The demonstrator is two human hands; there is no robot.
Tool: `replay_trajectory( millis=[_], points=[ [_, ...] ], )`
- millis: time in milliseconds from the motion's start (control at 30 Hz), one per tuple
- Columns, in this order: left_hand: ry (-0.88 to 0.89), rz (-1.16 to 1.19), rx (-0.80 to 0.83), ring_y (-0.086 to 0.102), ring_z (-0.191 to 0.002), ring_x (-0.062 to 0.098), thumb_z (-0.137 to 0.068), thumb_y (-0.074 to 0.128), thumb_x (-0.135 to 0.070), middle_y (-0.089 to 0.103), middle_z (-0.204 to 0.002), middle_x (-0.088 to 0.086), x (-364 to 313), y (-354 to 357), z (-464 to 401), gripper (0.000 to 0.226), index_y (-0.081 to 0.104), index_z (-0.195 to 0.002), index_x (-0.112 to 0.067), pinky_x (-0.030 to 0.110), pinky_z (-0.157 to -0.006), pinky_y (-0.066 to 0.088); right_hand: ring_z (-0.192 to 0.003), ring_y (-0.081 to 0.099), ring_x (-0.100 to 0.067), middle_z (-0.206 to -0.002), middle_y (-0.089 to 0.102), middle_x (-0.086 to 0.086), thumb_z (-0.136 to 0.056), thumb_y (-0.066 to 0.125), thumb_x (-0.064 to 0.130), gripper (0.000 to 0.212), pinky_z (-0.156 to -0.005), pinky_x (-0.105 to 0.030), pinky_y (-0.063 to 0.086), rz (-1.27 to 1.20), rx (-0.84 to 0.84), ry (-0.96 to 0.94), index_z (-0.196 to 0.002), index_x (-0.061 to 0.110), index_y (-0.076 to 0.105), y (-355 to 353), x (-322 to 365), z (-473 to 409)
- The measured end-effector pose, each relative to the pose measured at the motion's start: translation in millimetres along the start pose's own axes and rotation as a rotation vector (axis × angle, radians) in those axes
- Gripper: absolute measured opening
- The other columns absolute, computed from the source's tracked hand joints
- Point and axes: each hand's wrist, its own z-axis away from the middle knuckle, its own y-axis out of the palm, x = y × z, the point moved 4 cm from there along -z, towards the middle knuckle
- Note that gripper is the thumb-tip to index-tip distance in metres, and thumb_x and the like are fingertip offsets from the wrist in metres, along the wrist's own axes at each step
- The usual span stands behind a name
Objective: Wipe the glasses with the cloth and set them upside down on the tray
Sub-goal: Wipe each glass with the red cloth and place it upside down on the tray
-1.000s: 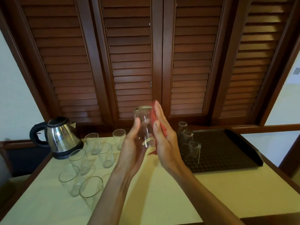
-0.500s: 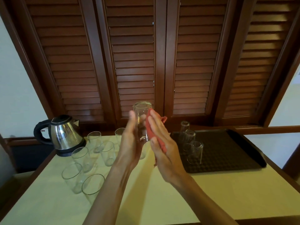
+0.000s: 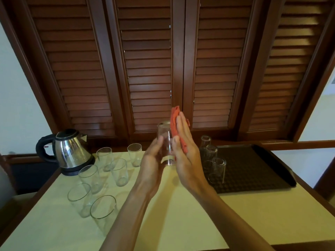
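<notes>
Louvred wooden shutters (image 3: pixel 148 69) fill the background behind a pale-topped bench (image 3: pixel 181 214). On its right side lies a dark textured tray (image 3: pixel 253 169), bearing three inverted glasses (image 3: pixel 211 154) in a row along its left edge. At the left rear of the bench stands a stainless steel kettle (image 3: pixel 71 151) with a black handle; beside and in front of it stand six upright glasses (image 3: pixel 101 178), mouths up, apparently awaiting wiping. Above the bench centre, between these two groups, the held glass (image 3: pixel 165 144) is raised clear of the surface. The left hand (image 3: pixel 151 163) grips it from the left, fingers (image 3: pixel 159 144) curled round its lower wall. The right hand (image 3: pixel 183 151) lies flat against the glass's right side, its fingers straight and together, pressing a red cloth (image 3: pixel 175 122) against the outer wall; the cloth protrudes above the fingertips. The step in hand appears to be wiping the exterior of a fourth glass. Which end of this glass is its mouth cannot be told with certainty. The next move would call for carrying the glass rightward to a free part of the tray and setting it down mouth downward, clear of the three already placed.
</notes>
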Motion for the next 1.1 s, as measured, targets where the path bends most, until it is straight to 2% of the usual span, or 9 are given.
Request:
replay_trajectory(
  millis=[133, 200, 300, 433, 600, 667, 767, 933, 1100],
  points=[
    [0.045, 0.023, -0.039, 0.063, -0.13, 0.032, -0.099, 0.045, -0.064, 0.07, -0.133, 0.013, -11.9, -9.4, -10.2, 0.059, 0.072, -0.131, -0.023, 0.055, -0.112, 0.047, -0.156, 0.005, -0.008, -0.169, 0.011, 0.013, -0.106, 0.033, 0.049, 0.062, -0.126, -0.027, 0.01, 0.109, 0.119, -0.14, -0.159, 0.02, 0.022, 14.3, -5.4, 40.6],
    [0.081, 0.013, -0.051, 0.065, -0.128, 0.03, -0.1, 0.046, -0.063, 0.07, -0.134, 0.013, -6.7, -7.5, -9.9, 0.062, 0.064, -0.139, -0.019, 0.048, -0.104, 0.056, -0.154, 0.009, -0.001, -0.167, 0.013, 0.02, -0.102, 0.033, 0.06, 0.066, -0.125, -0.024, 0.015, 0.036, 0.081, -0.076, -0.158, 0.027, 0.021, 10.3, -9.8, 31.0],
    [0.067, -0.025, -0.022, 0.065, -0.129, 0.018, -0.102, 0.037, -0.056, 0.069, -0.138, 0.004, 3.8, 0.4, -3.0, 0.061, 0.059, -0.145, -0.018, 0.032, -0.095, 0.059, -0.153, 0.016, -0.002, -0.166, 0.02, 0.016, -0.1, 0.04, 0.05, 0.064, -0.126, -0.042, 0.022, -0.064, -0.005, 0.062, -0.157, 0.022, 0.027, -0.2, -9.0, -0.3],
    [0.036, 0.057, -0.058, 0.065, -0.129, 0.026, -0.1, 0.035, -0.059, 0.072, -0.133, 0.011, -10.7, -10.3, -10.3, 0.065, 0.066, -0.137, -0.015, 0.046, -0.11, 0.049, -0.156, 0.011, -0.01, -0.168, 0.018, 0.011, -0.106, 0.038, 0.045, 0.059, -0.127, -0.036, 0.015, 0.046, 0.109, -0.106, -0.158, 0.02, 0.025, 9.3, -12.1, 34.2],
    [0.058, -0.024, -0.039, 0.071, -0.117, 0.029, -0.094, 0.049, -0.055, 0.075, -0.124, 0.011, -3.3, 2.0, 1.6, 0.059, 0.069, -0.134, -0.016, 0.043, -0.09, 0.059, -0.145, 0.041, -0.012, -0.157, 0.044, 0.009, -0.105, 0.037, 0.039, 0.056, -0.117, -0.036, 0.04, -0.241, 0.041, 0.086, -0.158, 0.024, 0.026, -5.1, -13.4, 6.7],
    [0.068, 0.008, -0.074, 0.072, -0.117, 0.025, -0.098, 0.049, -0.048, 0.076, -0.124, 0.009, -5.6, 1.7, -0.8, 0.052, 0.071, -0.131, -0.015, 0.039, -0.089, 0.059, -0.153, 0.025, -0.009, -0.164, 0.031, 0.012, -0.105, 0.037, 0.047, 0.057, -0.124, -0.036, 0.025, -0.085, 0.039, -0.012, -0.157, 0.025, 0.027, -3.3, 0.1, -0.2],
    [0.069, 0.041, -0.12, 0.07, -0.122, 0.022, -0.101, 0.045, -0.046, 0.076, -0.125, 0.01, -17.1, -7.1, -10.3, 0.051, 0.07, -0.131, -0.012, 0.041, -0.102, 0.054, -0.156, 0.011, -0.013, -0.167, 0.022, 0.013, -0.104, 0.033, 0.054, 0.061, -0.127, -0.04, 0.012, 0.08, 0.12, -0.169, -0.156, 0.021, 0.029, 8.6, -2.0, 24.8],
    [-0.033, -0.013, -0.054, 0.075, -0.108, 0.018, -0.101, 0.037, -0.055, 0.08, -0.114, 0.0, 0.9, 6.6, 1.5, 0.055, 0.073, -0.126, -0.022, 0.03, -0.08, 0.058, -0.151, 0.022, -0.001, -0.163, 0.027, 0.021, -0.097, 0.04, 0.054, 0.065, -0.125, -0.047, 0.025, -0.144, -0.022, 0.097, -0.156, 0.031, 0.027, -3.9, -11.8, -0.7],
    [0.043, 0.057, -0.064, 0.071, -0.117, 0.024, -0.091, 0.05, -0.06, 0.076, -0.121, 0.009, -17.9, -4.0, -9.9, 0.061, 0.071, -0.13, -0.018, 0.037, -0.09, 0.059, -0.155, 0.015, -0.007, -0.167, 0.022, 0.014, -0.103, 0.037, 0.055, 0.064, -0.126, -0.03, 0.017, -0.037, 0.113, -0.055, -0.158, 0.024, 0.026, 7.7, -11.7, 32.4]
  ],
)
